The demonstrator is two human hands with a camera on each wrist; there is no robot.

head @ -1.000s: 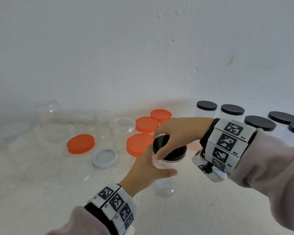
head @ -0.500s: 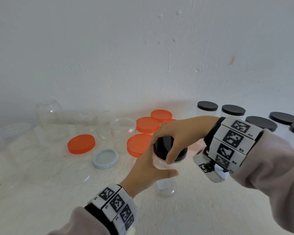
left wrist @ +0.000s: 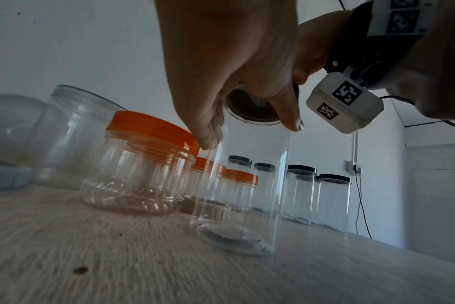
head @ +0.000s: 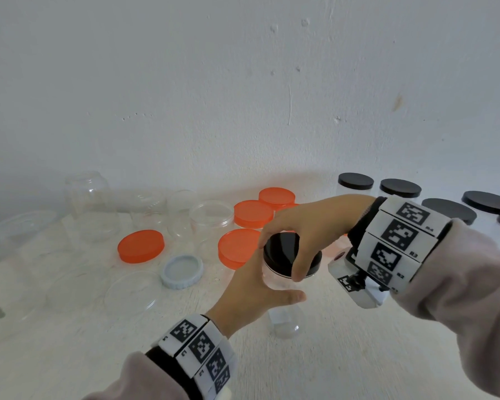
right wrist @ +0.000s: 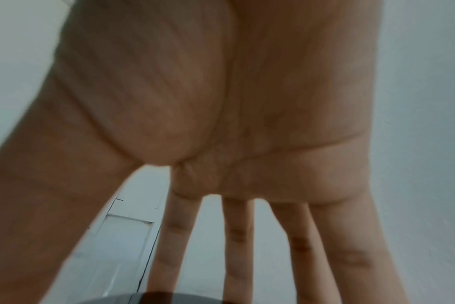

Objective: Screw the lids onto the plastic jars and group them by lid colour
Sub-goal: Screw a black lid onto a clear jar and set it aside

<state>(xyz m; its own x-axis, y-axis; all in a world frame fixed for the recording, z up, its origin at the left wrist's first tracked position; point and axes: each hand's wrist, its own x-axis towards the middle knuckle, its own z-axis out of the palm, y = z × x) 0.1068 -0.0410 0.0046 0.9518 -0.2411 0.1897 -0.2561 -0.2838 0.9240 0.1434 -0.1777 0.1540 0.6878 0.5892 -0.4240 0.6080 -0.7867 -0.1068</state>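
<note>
- Black lid [head: 286,252] sits on a tall clear jar [head: 283,319] at centre frame; the right hand [head: 309,223] curls its fingers [head: 299,268] round the lid's rim, and the left hand [head: 251,295] wraps the jar below it.
- Done, by the look of it: capped black-lidded jars [head: 355,183] at upper right, orange-lidded jars [head: 253,213] behind the hands.
- Left: open clear jars [head: 211,215], a loose orange lid [head: 140,245] and a ribbed pale lid [head: 182,271] at mid-left.
- Thin, glossy, see-through plastic; rough pale worktop [head: 70,356].
</note>
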